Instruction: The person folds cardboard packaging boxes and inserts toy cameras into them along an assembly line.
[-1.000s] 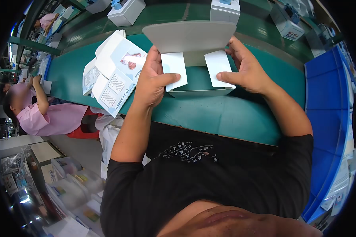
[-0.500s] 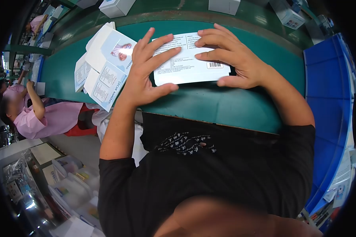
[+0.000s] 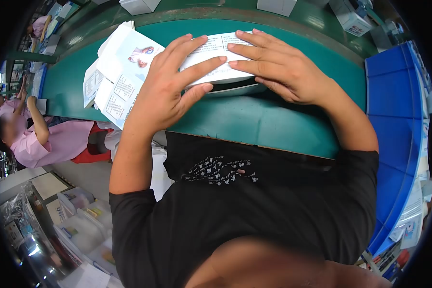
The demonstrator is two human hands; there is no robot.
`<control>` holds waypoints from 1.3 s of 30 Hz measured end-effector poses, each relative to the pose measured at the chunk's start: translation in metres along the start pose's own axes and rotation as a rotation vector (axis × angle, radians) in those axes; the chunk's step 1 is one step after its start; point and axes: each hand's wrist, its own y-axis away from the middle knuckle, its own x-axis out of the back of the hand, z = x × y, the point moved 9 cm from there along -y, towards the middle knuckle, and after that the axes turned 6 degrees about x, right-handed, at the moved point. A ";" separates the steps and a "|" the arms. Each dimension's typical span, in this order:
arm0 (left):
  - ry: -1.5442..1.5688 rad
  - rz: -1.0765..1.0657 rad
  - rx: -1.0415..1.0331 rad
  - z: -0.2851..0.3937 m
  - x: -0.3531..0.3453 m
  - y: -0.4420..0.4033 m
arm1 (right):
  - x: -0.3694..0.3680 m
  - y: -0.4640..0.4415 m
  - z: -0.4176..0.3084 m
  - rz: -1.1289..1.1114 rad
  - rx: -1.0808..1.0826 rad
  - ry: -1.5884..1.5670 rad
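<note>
A white printed carton [image 3: 220, 73] lies on the green tabletop between my hands, with small text on its upper face. Along its near right side a dark gap shows below the top panel. My left hand [image 3: 170, 79] grips the left end, fingers over the top and thumb along the near edge. Over the right end bends my right hand [image 3: 285, 69], its fingers on the top panel and its thumb tucked at the near edge by the gap. Close beside my left hand is a stack of flat, unfolded printed cartons [image 3: 117, 79].
Blue bins [image 3: 393, 134] stand along the right side. White boxes [image 3: 276, 6] sit on the ledge beyond the green table [image 3: 317, 129]. At the left, a person in a pink shirt [image 3: 57, 139] works near the table. Clear plastic containers [image 3: 84, 228] are at lower left.
The carton has tilted: its near edge has lifted and a dark gap has opened beneath the top panel. My right thumb has moved in under that edge. Both hands have drawn slightly inward.
</note>
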 end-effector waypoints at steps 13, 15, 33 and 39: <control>-0.194 -0.034 -0.067 0.014 0.004 -0.003 | -0.013 0.007 0.006 -0.028 0.085 0.134; -0.249 -0.068 -0.063 0.016 0.004 -0.006 | -0.014 0.009 0.003 -0.004 0.128 0.123; 1.120 0.449 0.494 -0.075 0.005 0.032 | 0.070 0.095 0.266 0.417 -1.119 0.364; 1.615 0.711 0.499 -0.082 -0.013 0.034 | 0.061 0.042 0.197 0.643 -0.786 -0.756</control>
